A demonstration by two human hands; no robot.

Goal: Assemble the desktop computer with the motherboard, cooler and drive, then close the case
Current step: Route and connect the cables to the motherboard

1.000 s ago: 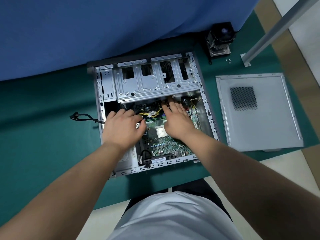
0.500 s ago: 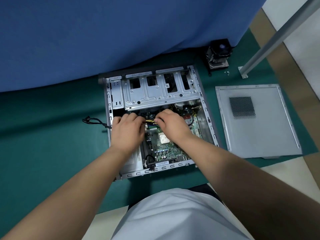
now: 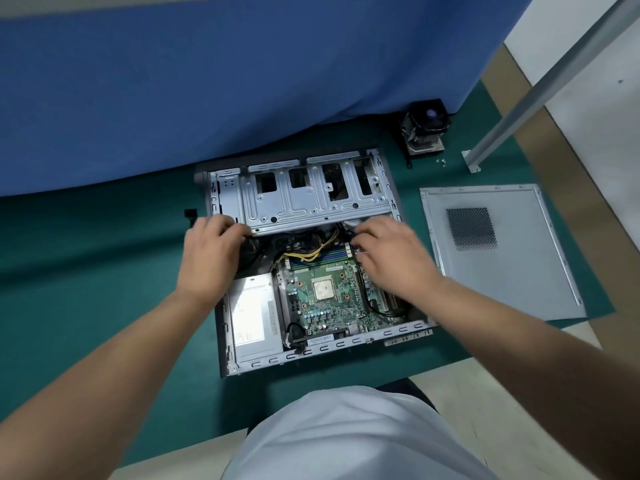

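The open case [image 3: 221, 327] is shown lying on the green mat [image 3: 86, 271], with the motherboard [image 3: 325, 296] seated in its near right part and the power supply [image 3: 252, 317] at its near left. The drive cage [image 3: 311, 199] spans the far end of the case. The left hand [image 3: 209, 258] is seen at the left end of the cage's near edge, fingers curled over black cables [image 3: 256, 251]; whether a cable is actually held cannot be told. The right hand [image 3: 391, 251] is placed at the right end, fingers bent down over the board's far right corner; its grip cannot be told either. Half a second earlier both hands were together at the middle, over the yellow wires [image 3: 311, 252]; they are now spread well apart, and the wires and the CPU [image 3: 323, 288] are uncovered. The cooler [image 3: 424, 131] stands on the mat beyond the case's far right corner, and the side panel [image 3: 502, 265] lies flat to the right of the case.
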